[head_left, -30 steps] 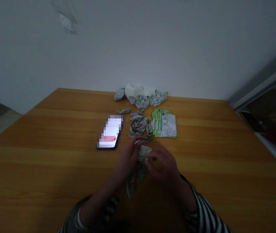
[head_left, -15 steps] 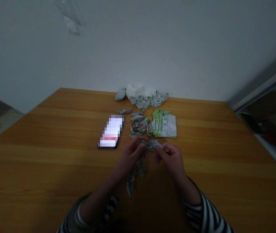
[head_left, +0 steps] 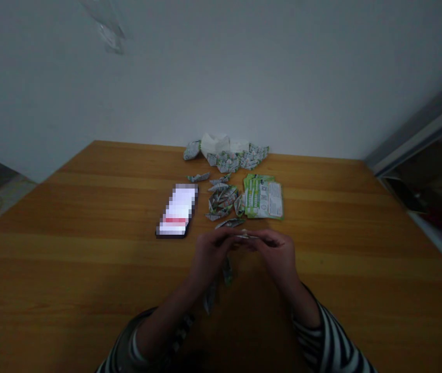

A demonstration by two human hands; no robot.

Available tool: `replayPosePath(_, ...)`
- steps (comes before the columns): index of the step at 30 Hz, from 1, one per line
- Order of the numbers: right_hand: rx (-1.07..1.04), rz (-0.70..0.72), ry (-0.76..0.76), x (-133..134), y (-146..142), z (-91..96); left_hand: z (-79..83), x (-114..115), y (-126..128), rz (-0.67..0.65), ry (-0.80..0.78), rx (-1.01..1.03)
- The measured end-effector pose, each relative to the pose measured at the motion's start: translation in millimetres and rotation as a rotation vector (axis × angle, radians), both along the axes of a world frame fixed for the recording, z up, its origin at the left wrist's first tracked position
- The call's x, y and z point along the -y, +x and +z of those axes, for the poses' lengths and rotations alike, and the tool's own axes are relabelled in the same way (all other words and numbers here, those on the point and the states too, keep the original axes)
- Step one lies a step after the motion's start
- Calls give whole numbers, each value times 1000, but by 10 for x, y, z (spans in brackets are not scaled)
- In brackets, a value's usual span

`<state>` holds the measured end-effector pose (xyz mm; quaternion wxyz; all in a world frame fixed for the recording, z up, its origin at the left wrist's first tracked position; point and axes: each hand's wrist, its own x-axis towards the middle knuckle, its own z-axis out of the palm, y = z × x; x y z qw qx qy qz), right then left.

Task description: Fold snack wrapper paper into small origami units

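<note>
Between the fingertips of both hands is a small folded paper piece (head_left: 246, 236), mostly hidden, with only a pale edge showing. My left hand (head_left: 210, 255) pinches it from the left, and my right hand (head_left: 279, 253) pinches it from the right. Just beyond the fingers lies a pointed folded strip (head_left: 230, 223) of grey-white and green printed paper. Two more pointed strips, a nearer one (head_left: 209, 296) and a farther one (head_left: 227, 270), rest below the left hand. A cluster of folded pieces (head_left: 223, 199) sits farther back, beside a fanned stack of green-and-white printed sheets (head_left: 269, 199).
A phone (head_left: 177, 210) with a lit, blurred screen lies left of the cluster on the wooden table (head_left: 88, 217). Along the wall (head_left: 221, 72) stand white crumpled tissue (head_left: 215, 144) and joined folded paper shapes (head_left: 228, 162). Clear plastic (head_left: 110, 36) hangs at upper left.
My hands have drawn closer together, and the folded piece has turned so that it shows only as a thin edge. The strip beyond the fingers is now more exposed.
</note>
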<state>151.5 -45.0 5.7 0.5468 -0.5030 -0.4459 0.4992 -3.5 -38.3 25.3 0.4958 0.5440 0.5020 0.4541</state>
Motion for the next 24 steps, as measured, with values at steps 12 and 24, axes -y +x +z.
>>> replayPosePath(12, 54, -86, 124, 20, 21, 64, 37, 50, 24, 134, 2, 71)
replayPosePath(24, -170, -151, -53, -7, -129, 8, -13, 24, 81, 155, -252, 356)
